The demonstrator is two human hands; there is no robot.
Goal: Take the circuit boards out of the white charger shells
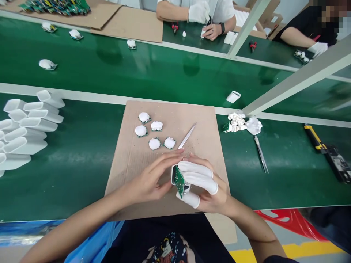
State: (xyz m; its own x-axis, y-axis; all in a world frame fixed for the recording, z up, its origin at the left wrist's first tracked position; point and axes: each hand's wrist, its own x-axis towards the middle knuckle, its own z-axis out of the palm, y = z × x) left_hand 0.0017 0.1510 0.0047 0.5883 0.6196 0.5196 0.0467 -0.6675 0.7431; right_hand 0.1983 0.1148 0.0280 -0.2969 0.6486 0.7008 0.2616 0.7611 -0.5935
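Note:
Over the near part of a cardboard sheet [131, 175], my two hands meet around a green circuit board [179, 181] and a white plastic housing [173, 174]. My right hand [205, 182], with white finger cots on several fingers, is closed on the circuit board. The board sits at the open end of the housing; how deep it reaches inside I cannot see. My left hand [156, 179] is bare and curls round the housing from the left, its fingertips partly hidden. Just beyond my fingers lies a pointed white blade-like tool [188, 136].
Several white-domed boards [157, 126] lie on the cardboard. White tube housings [30, 128] are stacked at left. Tweezers [261, 153], finger cots [236, 122] and a yellow-black cutter [314, 137] lie at right. A green conveyor belt [164, 76] and slanted post [296, 80] stand beyond; two co-workers sit opposite.

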